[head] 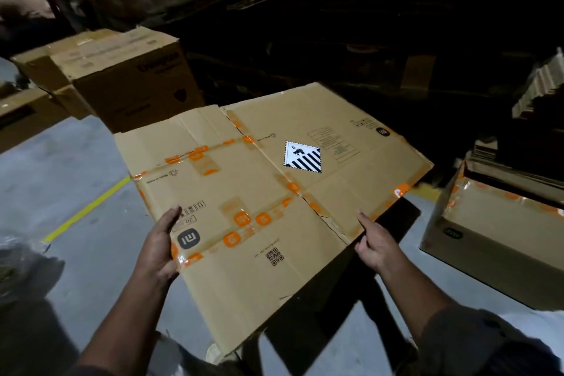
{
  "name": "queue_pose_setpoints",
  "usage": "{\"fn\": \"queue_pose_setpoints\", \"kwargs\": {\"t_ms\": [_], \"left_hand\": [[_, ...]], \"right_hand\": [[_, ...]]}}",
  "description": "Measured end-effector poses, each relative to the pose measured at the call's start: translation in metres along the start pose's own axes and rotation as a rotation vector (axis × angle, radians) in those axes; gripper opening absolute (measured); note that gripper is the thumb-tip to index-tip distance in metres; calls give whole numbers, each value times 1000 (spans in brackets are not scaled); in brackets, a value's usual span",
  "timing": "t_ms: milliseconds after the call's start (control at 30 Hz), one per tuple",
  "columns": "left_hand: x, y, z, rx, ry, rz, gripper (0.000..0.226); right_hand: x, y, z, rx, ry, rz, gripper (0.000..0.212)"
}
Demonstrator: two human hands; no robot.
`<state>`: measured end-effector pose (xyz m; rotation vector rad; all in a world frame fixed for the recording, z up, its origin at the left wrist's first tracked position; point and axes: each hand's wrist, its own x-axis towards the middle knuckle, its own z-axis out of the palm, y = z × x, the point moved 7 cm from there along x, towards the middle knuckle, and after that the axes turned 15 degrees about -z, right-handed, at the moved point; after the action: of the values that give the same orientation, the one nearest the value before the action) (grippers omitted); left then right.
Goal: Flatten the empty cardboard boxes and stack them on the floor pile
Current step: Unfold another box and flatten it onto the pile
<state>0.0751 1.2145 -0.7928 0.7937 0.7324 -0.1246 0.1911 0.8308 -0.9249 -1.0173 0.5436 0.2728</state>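
- The left hand (pixel 158 246) grips the near left edge of the flattened cardboard box (pixel 259 192), thumb on top beside a dark square logo (pixel 188 238), its other fingers hidden beneath the sheet
- The right hand (pixel 377 243) holds the box's right edge at a torn seam, thumb lying on the top face and the rest of the fingers curled under the edge; a dark sleeve covers that forearm
- The flattened cardboard box is held up off the grey floor (pixel 76 192), nearly level, its near corner close to the body and its far corner reaching toward the dark background
- Clear tape with orange squares (pixel 241 218) crosses the top face in strips; a small QR code (pixel 274 256) sits near the front
- Further along the sheet is a black-and-white striped diamond label (pixel 302 157)
- A yellow line (pixel 88 207) runs across the floor at left
- At right, a taped box (pixel 500 235) stands on the floor with flat cardboard on top of it
- Beyond the sheet at left, an assembled brown box (pixel 122 76) rests on other cartons
- The background behind is too dark to make out
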Motion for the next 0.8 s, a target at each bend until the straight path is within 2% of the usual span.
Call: {"fn": "queue_pose_setpoints", "kwargs": {"t_ms": [67, 133, 233, 333, 367, 433, 500, 667, 800], "left_hand": [[0, 11, -4, -33, -3, 27, 33], [1, 21, -6, -72, -20, 51, 28], [4, 27, -8, -62, -23, 41, 31], [15, 28, -28, -16, 52, -22, 27], [21, 28, -36, 7, 72, -55, 33], [37, 30, -56, 51, 107, -104, 51], [49, 33, -72, 68, 159, -121, 57], [92, 47, -100, -14, 180, -109, 53], [142, 76, -120, -115, 156, -45, 44]], "right_hand": [[-3, -13, 22, 13, -12, -81, 68], [6, -16, 42, 53, -22, -126, 68], [9, -17, 73, 48, 6, -163, 62], [24, -5, 92, -35, 30, -155, 50], [27, -1, 98, -50, 37, -146, 45], [41, 7, 107, -71, 46, -139, 48], [52, 14, 120, -113, 31, -144, 58], [99, 31, 173, -161, -17, -170, 55], [150, 30, 241, -173, -106, -200, 48]]}}
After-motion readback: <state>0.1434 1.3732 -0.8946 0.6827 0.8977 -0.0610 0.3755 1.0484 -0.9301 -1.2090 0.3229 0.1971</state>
